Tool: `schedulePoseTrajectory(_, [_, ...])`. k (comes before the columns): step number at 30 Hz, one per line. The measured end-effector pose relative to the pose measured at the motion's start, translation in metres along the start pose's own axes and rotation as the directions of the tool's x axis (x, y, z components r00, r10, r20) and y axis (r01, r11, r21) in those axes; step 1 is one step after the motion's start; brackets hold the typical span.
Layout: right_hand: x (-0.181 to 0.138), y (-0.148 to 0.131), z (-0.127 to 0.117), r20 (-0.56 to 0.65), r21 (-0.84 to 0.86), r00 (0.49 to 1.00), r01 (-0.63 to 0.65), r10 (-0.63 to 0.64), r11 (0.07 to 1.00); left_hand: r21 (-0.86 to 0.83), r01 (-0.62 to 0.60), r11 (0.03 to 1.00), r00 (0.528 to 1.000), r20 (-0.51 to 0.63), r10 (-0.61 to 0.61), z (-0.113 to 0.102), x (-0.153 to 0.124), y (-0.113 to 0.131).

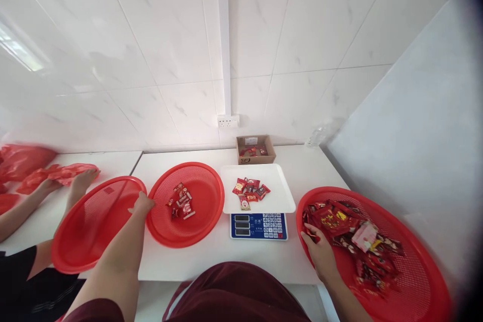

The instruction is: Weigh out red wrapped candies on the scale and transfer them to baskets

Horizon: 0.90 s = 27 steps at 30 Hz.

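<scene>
My left hand (pixel 143 205) grips the right rim of a tilted red plastic basket (pixel 92 226), which looks bare inside. Beside it, a second red basket (pixel 206 216) holds several small wrapped candies (pixel 183 205). My right hand (pixel 319 251) is inside the near left edge of a large red basket (pixel 422 271), its fingers closed around a small red candy packet (pixel 310 234). Many red wrapped candies (pixel 335 219) and a pink-and-white packet (pixel 365 236) lie in that basket. Between my hands, several red candy packets (pixel 252 188) rest on the white tray (pixel 279 196) of a blue digital scale (pixel 258 226).
A small cardboard box (pixel 256 159) with red packets stands behind the scale. Clear crumpled plastic (pixel 317 137) lies at the back right corner. To the left, another person's arms (pixel 28 206) reach among red plastic bags (pixel 62 173). A wall socket (pixel 228 121) is above the white table (pixel 215 261).
</scene>
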State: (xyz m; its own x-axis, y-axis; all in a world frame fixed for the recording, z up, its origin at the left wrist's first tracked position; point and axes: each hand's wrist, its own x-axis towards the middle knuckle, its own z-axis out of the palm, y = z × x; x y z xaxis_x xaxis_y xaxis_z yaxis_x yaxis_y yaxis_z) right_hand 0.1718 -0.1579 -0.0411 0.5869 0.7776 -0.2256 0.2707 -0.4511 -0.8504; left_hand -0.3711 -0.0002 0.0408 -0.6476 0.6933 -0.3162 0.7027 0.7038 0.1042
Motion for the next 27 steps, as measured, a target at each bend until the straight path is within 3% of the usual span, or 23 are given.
schedulePoseTrajectory(3, [0.001,0.001,0.000,0.007,-0.021,1.000,-0.001,0.001,1.000,0.039,-0.054,0.998,0.998,0.020,0.053,-0.003,0.002,-0.003])
schedulePoseTrajectory(5, [0.002,0.002,0.000,0.020,-0.024,1.000,-0.003,0.004,1.000,0.121,-0.153,0.981,0.988,0.024,0.151,-0.003,0.005,-0.007])
schedulePoseTrajectory(9, [0.004,0.004,-0.001,0.038,-0.023,0.999,0.003,-0.002,1.000,0.309,-0.380,0.872,0.921,0.041,0.386,-0.002,0.009,-0.015])
schedulePoseTrajectory(16, [0.004,0.002,-0.001,0.031,-0.019,0.999,-0.022,0.022,1.000,0.345,-0.568,0.748,0.817,0.128,0.562,-0.005,0.010,-0.021])
schedulePoseTrajectory(19, [0.005,0.003,0.000,0.024,-0.032,0.999,-0.043,0.043,0.999,0.348,-0.599,0.721,0.793,0.131,0.595,-0.008,0.009,-0.023])
schedulePoseTrajectory(24, [0.006,0.005,0.001,0.000,-0.032,0.999,-0.037,0.037,0.999,0.293,-0.478,0.828,0.852,-0.074,0.518,-0.011,0.006,-0.016])
schedulePoseTrajectory(27, [0.005,0.003,0.001,0.011,-0.048,0.999,-0.052,0.052,0.998,0.256,-0.499,0.828,0.840,-0.092,0.535,0.001,-0.003,0.002])
